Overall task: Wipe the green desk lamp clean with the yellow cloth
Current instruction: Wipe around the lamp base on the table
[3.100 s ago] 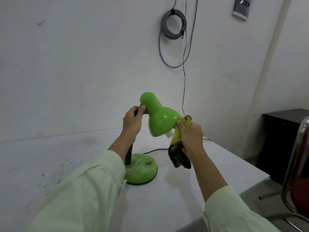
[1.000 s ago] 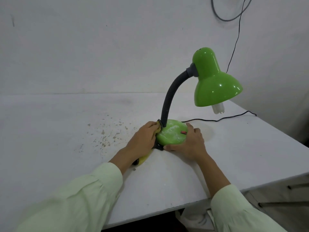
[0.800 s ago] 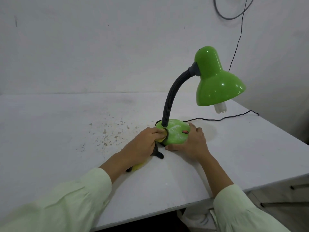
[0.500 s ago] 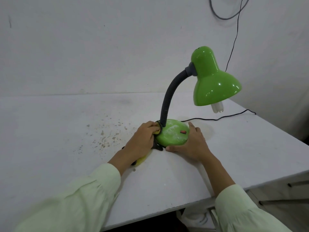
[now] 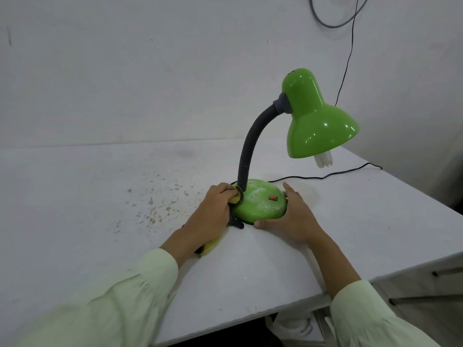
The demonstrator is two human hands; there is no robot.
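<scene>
Head view: yellow cloth [image 5: 211, 245], dark-edged, is bunched in the gripping left hand [image 5: 213, 211] on the white table [image 5: 100, 209]. It presses the smeared base of the green desk lamp [image 5: 260, 204]. Right hand [image 5: 290, 221], fingers straight, braces the opposite rim; glossy shade [image 5: 315, 126] hangs beyond.

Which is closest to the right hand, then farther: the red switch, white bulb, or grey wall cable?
From the right hand:
1. Red switch, on the lamp base beside it.
2. White bulb, up under the shade.
3. Grey cable, high on the wall.
</scene>
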